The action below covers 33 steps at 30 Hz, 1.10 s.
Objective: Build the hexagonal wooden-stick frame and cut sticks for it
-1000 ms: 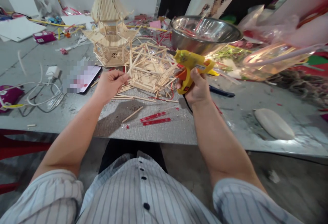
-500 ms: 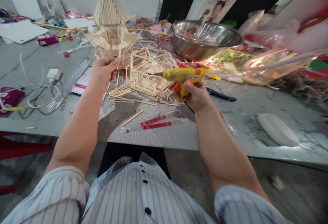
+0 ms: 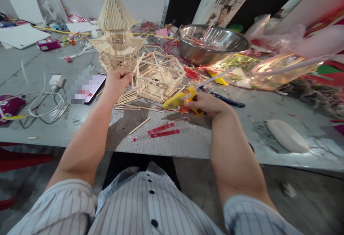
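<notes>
My left hand (image 3: 118, 80) is closed, pinching a thin wooden stick (image 3: 139, 62) upright at the near left side of an open stick framework (image 3: 174, 64). Whether the stick touches the framework I cannot tell. In my right hand (image 3: 206, 104) is a yellow hot glue gun (image 3: 176, 99), its nozzle pointing down and left, low over the table in front of the framework. A finger is by its orange trigger. A clear glue stick (image 3: 215, 78) juts from the gun's back. Behind my left hand stands a stick-built pagoda model (image 3: 115, 18) with a pointed roof.
Loose sticks (image 3: 127, 100) lie before the framework, with red-marked plastic strips (image 3: 164, 133) nearer me. A phone (image 3: 92, 86) and a white charger (image 3: 56, 81) are on the left. Pliers-like dark handles (image 3: 228, 99), a steel bowl (image 3: 212, 50) and a pale oval object (image 3: 287, 136) are on the right.
The glue gun has dropped lower, tilting its nozzle down. My left hand has moved slightly right and down with the stick, towards the framework.
</notes>
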### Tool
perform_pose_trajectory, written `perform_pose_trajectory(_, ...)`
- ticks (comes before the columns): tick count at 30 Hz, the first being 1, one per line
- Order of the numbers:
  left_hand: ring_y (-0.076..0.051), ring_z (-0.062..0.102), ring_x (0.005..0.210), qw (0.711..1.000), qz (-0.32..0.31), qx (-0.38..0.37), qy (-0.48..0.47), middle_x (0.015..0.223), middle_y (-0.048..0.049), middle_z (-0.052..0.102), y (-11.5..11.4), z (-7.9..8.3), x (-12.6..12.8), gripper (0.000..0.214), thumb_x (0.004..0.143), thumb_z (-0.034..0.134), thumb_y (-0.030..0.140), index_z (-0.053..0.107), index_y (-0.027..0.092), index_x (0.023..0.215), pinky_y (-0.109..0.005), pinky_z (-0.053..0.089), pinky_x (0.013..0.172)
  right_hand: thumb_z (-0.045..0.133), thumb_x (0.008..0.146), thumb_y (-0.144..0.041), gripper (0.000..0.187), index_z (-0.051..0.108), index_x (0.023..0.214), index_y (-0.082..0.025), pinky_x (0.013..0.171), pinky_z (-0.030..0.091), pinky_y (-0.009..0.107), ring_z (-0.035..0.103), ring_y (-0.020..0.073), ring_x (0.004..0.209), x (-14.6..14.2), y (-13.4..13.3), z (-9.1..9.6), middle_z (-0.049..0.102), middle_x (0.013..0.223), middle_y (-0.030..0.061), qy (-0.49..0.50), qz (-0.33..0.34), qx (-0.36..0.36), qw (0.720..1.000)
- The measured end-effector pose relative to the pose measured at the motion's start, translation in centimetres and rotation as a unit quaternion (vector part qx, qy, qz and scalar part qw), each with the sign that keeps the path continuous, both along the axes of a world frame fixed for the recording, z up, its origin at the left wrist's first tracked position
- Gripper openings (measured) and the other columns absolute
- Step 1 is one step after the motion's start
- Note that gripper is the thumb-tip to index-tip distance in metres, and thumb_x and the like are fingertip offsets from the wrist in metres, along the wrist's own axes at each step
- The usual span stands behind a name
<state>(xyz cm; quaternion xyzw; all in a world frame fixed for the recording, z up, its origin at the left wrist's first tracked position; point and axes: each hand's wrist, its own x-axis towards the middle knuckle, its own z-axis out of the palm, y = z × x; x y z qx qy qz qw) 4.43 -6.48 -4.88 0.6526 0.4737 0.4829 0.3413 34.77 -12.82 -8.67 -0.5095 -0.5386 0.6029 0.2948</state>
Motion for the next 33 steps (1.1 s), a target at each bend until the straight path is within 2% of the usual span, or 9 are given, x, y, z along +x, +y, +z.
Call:
perform_pose_trajectory(4,-0.008,0.035,0.054,0.999,0.006,0.033,0.021,0.052,0.0047,0.038,0.3,-0.7,0.2,0.022,0.079,0.058,0.021,0.056,0.016,0.058,-0.024,0.028,0.054,0.084,0.057,-0.045,0.038,0.064,0.069,-0.015,0.042,0.039,0.018,0.053,0.0066,0.045,-0.4,-0.4,0.5,0.062,0.059,-0.0014,-0.065,0.04,-0.029,0.997)
perform_pose_trajectory(10,-0.008,0.032,0.053,0.997,0.015,0.051,0.05,0.051,0.0046,0.035,0.5,-1.1,0.2,0.024,0.079,0.057,0.023,0.055,0.016,0.057,-0.025,0.024,0.053,0.081,0.053,-0.057,0.053,0.059,0.082,-0.018,0.051,0.046,0.025,0.056,0.0092,0.051,-0.8,-0.8,1.1,0.062,0.069,-0.0009,-0.1,0.035,-0.067,0.992)
perform_pose_trajectory(15,-0.008,0.035,0.056,0.998,0.011,0.053,0.037,0.055,0.004,0.04,0.3,-1.1,0.2,0.019,0.078,0.058,0.024,0.062,0.015,0.062,-0.025,0.027,0.056,0.076,0.056,-0.066,0.057,0.06,0.079,-0.017,0.048,0.042,0.022,0.056,0.0089,0.052,-0.4,-0.7,0.8,0.064,0.071,0.0016,-0.119,0.066,-0.069,0.988)
perform_pose_trajectory(19,-0.009,0.036,0.058,0.999,0.001,0.046,0.019,0.056,0.0038,0.04,-0.1,-1.0,0.5,0.016,0.076,0.059,0.024,0.068,0.015,0.067,-0.024,0.029,0.057,0.077,0.056,-0.066,0.056,0.06,0.079,-0.017,0.046,0.041,0.021,0.054,0.0073,0.049,-0.3,-0.8,0.7,0.064,0.07,0.0007,-0.115,0.077,-0.085,0.987)
perform_pose_trajectory(23,-0.009,0.035,0.056,1.0,0.0,0.025,-0.005,0.054,0.0038,0.041,-0.2,-0.8,0.8,0.014,0.075,0.06,0.022,0.067,0.015,0.066,-0.023,0.026,0.054,0.08,0.055,-0.062,0.059,0.061,0.088,-0.017,0.046,0.043,0.021,0.054,0.0076,0.047,-0.6,-0.8,0.7,0.065,0.069,-0.0001,-0.111,0.076,-0.117,0.984)
perform_pose_trajectory(33,-0.008,0.028,0.049,1.0,-0.007,0.01,-0.009,0.051,0.0053,0.035,-0.2,-0.7,0.7,0.015,0.078,0.057,0.022,0.064,0.015,0.067,-0.024,0.021,0.049,0.08,0.055,-0.064,0.059,0.059,0.082,-0.015,0.051,0.051,0.022,0.057,0.0088,0.046,-0.4,-0.8,0.5,0.066,0.064,0.0013,-0.095,0.098,-0.135,0.981)
